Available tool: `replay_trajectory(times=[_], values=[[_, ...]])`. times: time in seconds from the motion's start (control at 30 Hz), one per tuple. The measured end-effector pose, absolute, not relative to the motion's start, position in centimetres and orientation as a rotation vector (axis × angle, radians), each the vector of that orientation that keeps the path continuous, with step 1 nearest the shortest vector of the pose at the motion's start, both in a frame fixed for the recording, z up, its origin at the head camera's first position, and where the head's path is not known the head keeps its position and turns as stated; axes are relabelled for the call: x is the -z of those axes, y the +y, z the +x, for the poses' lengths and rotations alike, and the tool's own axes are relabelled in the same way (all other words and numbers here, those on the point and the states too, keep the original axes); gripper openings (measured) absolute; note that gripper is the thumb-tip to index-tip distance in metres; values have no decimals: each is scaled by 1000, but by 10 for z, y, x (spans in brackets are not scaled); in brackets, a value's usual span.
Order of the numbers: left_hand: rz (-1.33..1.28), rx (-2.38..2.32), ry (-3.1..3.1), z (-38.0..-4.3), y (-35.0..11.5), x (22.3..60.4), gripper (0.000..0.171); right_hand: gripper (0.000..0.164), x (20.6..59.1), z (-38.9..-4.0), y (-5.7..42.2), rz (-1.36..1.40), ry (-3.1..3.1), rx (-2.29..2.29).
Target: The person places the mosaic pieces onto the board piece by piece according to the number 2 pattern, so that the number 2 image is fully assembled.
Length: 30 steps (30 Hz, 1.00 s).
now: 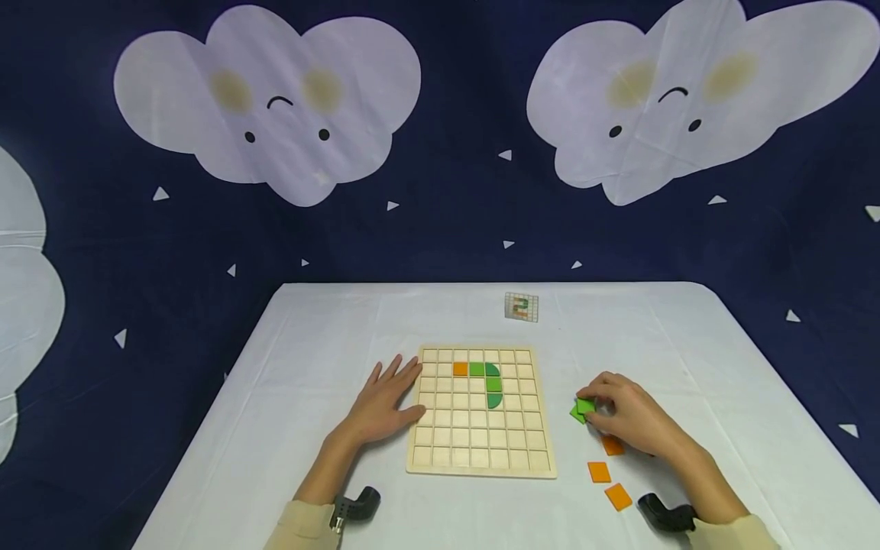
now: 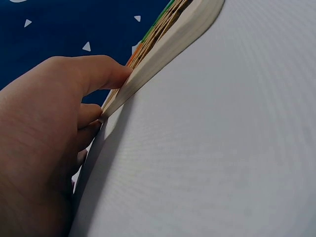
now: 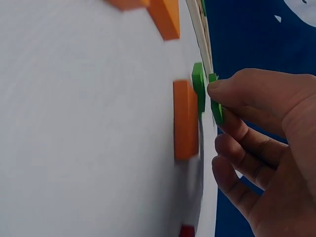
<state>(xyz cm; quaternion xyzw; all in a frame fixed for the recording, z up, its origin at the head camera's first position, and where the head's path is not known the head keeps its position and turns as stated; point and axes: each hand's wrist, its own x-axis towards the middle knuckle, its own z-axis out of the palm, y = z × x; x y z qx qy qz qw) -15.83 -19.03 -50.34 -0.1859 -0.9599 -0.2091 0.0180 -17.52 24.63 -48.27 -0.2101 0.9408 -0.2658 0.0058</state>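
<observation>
My right hand (image 1: 632, 412) pinches a bright green square tile (image 1: 586, 406) between thumb and fingers, to the right of the wooden grid board (image 1: 481, 472). In the right wrist view this tile (image 3: 216, 106) is held on edge, near another green tile (image 3: 198, 86) on the table. My left hand (image 1: 381, 405) lies with spread fingers against the board's left edge, the thumb touching it lower down. On the board's upper rows sit an orange square (image 1: 460, 369), two green squares (image 1: 477, 369) and two dark green rounded pieces (image 1: 494, 401).
Three orange square tiles (image 1: 599, 472) lie on the white table right of the board, one partly under my right hand. A small card with a gridded figure (image 1: 522, 306) lies behind the board. Something red (image 3: 186, 231) shows at the bottom of the right wrist view.
</observation>
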Motion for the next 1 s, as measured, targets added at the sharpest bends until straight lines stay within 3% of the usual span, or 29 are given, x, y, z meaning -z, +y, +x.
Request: replay_trajectory(times=[1.0], values=[[-563, 669, -2987, -157, -189, 502, 76, 28, 479, -184, 198, -895, 2881, 861]])
